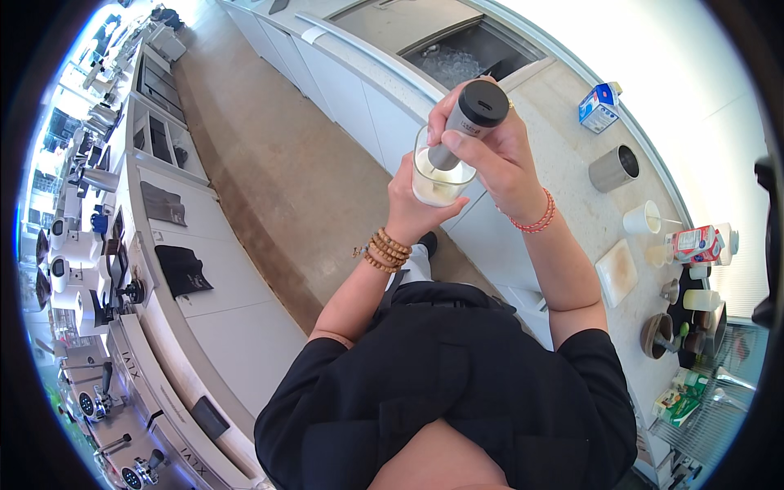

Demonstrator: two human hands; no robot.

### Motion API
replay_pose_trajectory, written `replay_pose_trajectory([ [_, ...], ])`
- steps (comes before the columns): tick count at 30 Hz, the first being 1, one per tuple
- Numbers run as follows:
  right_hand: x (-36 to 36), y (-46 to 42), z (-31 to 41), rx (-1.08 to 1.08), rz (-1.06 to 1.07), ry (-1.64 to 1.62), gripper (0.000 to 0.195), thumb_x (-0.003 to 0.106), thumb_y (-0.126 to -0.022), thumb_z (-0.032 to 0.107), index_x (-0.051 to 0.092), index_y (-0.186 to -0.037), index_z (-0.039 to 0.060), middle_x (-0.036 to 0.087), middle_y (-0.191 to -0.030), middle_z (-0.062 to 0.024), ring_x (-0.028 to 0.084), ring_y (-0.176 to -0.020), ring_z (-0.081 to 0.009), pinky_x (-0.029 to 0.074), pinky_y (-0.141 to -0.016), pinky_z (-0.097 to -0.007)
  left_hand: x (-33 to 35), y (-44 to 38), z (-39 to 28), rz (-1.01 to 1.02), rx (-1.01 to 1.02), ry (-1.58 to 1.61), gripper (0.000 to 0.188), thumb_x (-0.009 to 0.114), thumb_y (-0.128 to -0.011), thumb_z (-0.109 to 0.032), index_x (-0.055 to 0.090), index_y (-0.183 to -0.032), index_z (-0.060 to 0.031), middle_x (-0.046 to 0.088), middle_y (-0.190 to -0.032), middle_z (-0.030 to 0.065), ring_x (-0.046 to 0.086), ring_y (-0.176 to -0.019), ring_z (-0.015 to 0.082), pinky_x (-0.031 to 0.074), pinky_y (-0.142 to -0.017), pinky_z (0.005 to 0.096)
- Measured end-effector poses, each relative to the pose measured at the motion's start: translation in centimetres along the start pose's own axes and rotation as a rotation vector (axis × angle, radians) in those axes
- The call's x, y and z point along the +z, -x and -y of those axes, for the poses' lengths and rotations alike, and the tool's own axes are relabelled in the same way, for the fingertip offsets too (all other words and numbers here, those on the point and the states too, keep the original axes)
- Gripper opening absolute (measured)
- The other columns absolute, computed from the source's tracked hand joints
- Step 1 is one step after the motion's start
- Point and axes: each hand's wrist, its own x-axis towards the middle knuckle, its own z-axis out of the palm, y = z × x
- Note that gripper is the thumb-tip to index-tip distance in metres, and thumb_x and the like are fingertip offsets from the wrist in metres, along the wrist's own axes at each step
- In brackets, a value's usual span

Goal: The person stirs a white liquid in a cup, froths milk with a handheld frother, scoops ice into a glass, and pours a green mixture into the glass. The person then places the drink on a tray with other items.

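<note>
My left hand [411, 199], with wooden bead bracelets at the wrist, is wrapped around a clear glass [440, 184] holding a creamy white liquid. A handheld milk frother [470, 119] with a grey body and black cap is gripped in my right hand [496, 153], which has red cord bracelets at its wrist. The frother is tilted, and its lower end reaches into the glass; how deep its tip sits in the liquid is hard to tell. Both hands are in front of my body, near the edge of the right-hand counter.
An ice bin [453, 64] is set in the counter [551, 147]. Along it stand a blue-and-white carton [599, 109], a metal cup [612, 168], a white cup [640, 218], a white board [616, 273] and a brown bowl [654, 335]. An espresso machine [150, 398] occupies the left counter.
</note>
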Motion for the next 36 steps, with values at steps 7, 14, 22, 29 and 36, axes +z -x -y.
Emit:
replay_pose_trajectory([
  [7, 0.5, 0.4, 0.1, 0.014, -0.001, -0.033, 0.017, 0.054, -0.083, 0.009, 0.046, -0.097, 0.0051, 0.055, -0.085, -0.0072, 0.052, -0.081, -0.0123, 0.042, -0.076, -0.0280, -0.1, 0.5, -0.2, -0.009, -0.004, 0.003, 0.071, 0.084, -0.050, -0.023, 0.047, -0.108, -0.0038, 0.061, -0.094, 0.0117, 0.063, -0.083, 0.0224, 0.051, -0.071, 0.0321],
  [14, 0.7, 0.6, 0.3, 0.036, 0.014, 0.001, 0.015, 0.054, -0.084, 0.010, 0.047, -0.096, 0.0050, 0.055, -0.085, -0.0065, 0.052, -0.081, -0.0121, 0.042, -0.076, -0.0280, -0.4, 0.9, 0.0, 0.009, -0.036, 0.022, 0.070, 0.085, -0.050, -0.023, 0.047, -0.106, -0.0040, 0.061, -0.093, 0.0117, 0.063, -0.082, 0.0230, 0.051, -0.070, 0.0323],
  [22, 1.0, 0.8, 0.5, 0.043, -0.002, -0.065, 0.013, 0.053, -0.084, 0.010, 0.047, -0.094, 0.0051, 0.055, -0.084, -0.0052, 0.052, -0.080, -0.0116, 0.042, -0.075, -0.0275, -0.4, 1.1, -0.4, 0.011, -0.029, -0.007, 0.071, 0.085, -0.050, -0.023, 0.047, -0.107, -0.0037, 0.061, -0.092, 0.0117, 0.063, -0.082, 0.0232, 0.051, -0.070, 0.0326],
  [29, 0.3, 0.9, 0.2, 0.035, 0.031, 0.003, 0.015, 0.054, -0.084, 0.010, 0.047, -0.095, 0.0048, 0.055, -0.084, -0.0049, 0.053, -0.079, -0.0117, 0.042, -0.075, -0.0273, -0.4, 0.9, -0.8, 0.018, -0.009, -0.023, 0.071, 0.084, -0.050, -0.024, 0.046, -0.108, -0.0040, 0.062, -0.093, 0.0112, 0.063, -0.082, 0.0222, 0.051, -0.071, 0.0323],
  [36, 1.1, 0.9, 0.2, 0.123, -0.004, -0.110, 0.023, 0.057, -0.082, 0.012, 0.046, -0.102, 0.0064, 0.053, -0.090, -0.0067, 0.051, -0.085, -0.0137, 0.041, -0.081, -0.0306, -1.2, 1.3, -0.9, 0.045, -0.113, -0.001, 0.068, 0.082, -0.053, -0.023, 0.047, -0.109, -0.0052, 0.059, -0.096, 0.0081, 0.061, -0.087, 0.0177, 0.050, -0.076, 0.0308],
])
